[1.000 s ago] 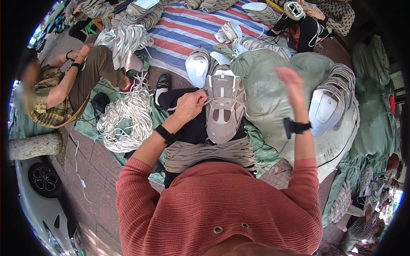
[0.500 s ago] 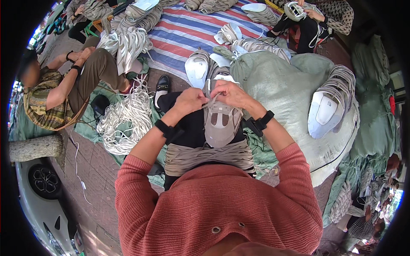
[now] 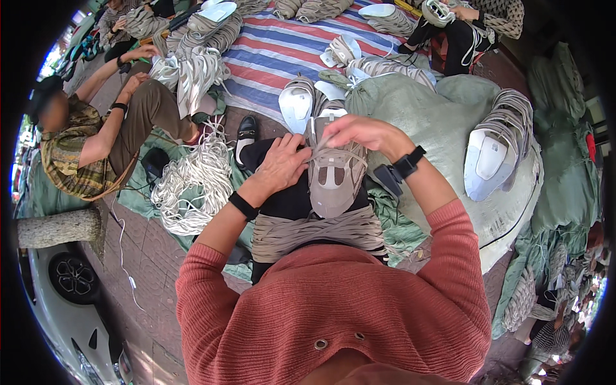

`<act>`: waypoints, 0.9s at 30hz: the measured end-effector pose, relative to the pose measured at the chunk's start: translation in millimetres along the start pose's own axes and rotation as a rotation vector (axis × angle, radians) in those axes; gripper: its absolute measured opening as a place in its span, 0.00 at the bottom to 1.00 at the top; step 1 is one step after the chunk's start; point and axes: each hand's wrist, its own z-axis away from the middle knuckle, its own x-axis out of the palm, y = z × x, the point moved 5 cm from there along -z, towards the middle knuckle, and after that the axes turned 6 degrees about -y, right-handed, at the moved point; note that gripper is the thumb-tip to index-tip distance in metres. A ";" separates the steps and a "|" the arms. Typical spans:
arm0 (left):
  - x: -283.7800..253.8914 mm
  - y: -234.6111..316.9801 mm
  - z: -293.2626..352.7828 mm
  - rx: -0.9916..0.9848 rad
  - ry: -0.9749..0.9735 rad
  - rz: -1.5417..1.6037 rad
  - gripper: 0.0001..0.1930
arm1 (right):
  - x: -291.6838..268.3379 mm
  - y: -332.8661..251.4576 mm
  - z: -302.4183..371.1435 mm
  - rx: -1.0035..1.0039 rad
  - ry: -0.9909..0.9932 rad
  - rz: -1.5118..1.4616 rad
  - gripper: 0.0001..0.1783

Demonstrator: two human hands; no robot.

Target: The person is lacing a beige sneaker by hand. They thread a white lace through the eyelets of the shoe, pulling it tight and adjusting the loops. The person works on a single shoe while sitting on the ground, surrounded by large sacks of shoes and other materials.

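Observation:
A grey-beige shoe upper (image 3: 331, 192) lies over my lap, its toe towards me. At its left edge my left hand (image 3: 282, 164) is closed, fingers curled against the upper beside the lacing. Above the upper's throat, my right hand (image 3: 367, 135) pinches a flat grey shoelace (image 3: 319, 146), with the fingertips partly blurred. A bundle of grey laces (image 3: 314, 237) lies across my thighs, behind the toe.
Stacked shoe uppers (image 3: 296, 106) stand just beyond my knees, and another stack (image 3: 491, 157) rests on a big pale sack (image 3: 443, 147). White laces (image 3: 192, 186) lie in a heap to the left. A co-worker (image 3: 83, 138) sits there; a striped sheet (image 3: 276, 51) spreads ahead.
My hands were close together at the lacing. The right has moved up and right, drawing the lace; the left has turned lower against the upper's edge. The co-worker's arm now reaches to a stack.

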 end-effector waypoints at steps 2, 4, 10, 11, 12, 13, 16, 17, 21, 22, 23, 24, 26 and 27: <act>7.5 -9.7 -2.6 -0.015 0.043 0.172 0.04 | -10.2 -9.1 25.2 -0.205 0.061 -0.502 0.10; 11.1 -24.0 -12.3 0.005 0.061 0.461 0.06 | -46.3 -4.6 52.2 -0.460 -0.243 -0.890 0.12; -12.4 -38.2 -24.3 -0.130 -0.201 1.107 0.10 | -172.8 -39.1 213.9 -0.972 0.424 -0.854 0.12; -13.4 -36.5 -32.1 -0.085 -0.229 1.108 0.10 | -200.0 -35.9 265.8 -1.074 0.506 -0.867 0.18; -13.5 -36.4 -36.5 -0.043 -0.217 0.973 0.09 | -221.2 -36.0 308.3 -1.160 0.424 -0.927 0.23; -9.5 -36.2 -41.8 0.001 -0.205 0.838 0.08 | -240.3 -31.9 354.1 -1.186 0.527 -0.917 0.23; 8.5 -31.1 -54.3 -0.009 -0.133 0.674 0.07 | -272.7 -13.8 472.0 -1.340 0.928 -1.011 0.20; 7.8 -28.7 -58.9 -0.050 -0.101 0.732 0.10 | -272.7 -4.6 490.4 -1.329 1.029 -0.963 0.19; 11.6 -28.6 -56.7 -0.041 -0.028 0.475 0.14 | -261.1 21.6 466.2 -1.139 1.338 -0.749 0.14; 9.9 -26.2 -56.9 -0.021 -0.012 0.385 0.13 | -250.8 22.4 438.3 -1.067 1.390 -0.686 0.13; 7.4 -21.4 -59.6 -0.024 0.004 0.335 0.12 | -236.7 19.7 406.6 -0.954 1.301 -0.611 0.12; 4.7 -12.7 -63.8 -0.023 0.021 0.290 0.11 | -219.9 19.7 375.0 -0.840 1.215 -0.533 0.11; 6.9 -0.6 -74.4 -0.009 0.038 0.208 0.09 | -191.6 31.0 301.7 -0.552 1.124 -0.373 0.11; 15.1 1.4 -75.7 -0.010 0.035 0.168 0.09 | -167.3 33.7 251.2 -0.328 1.160 -0.257 0.10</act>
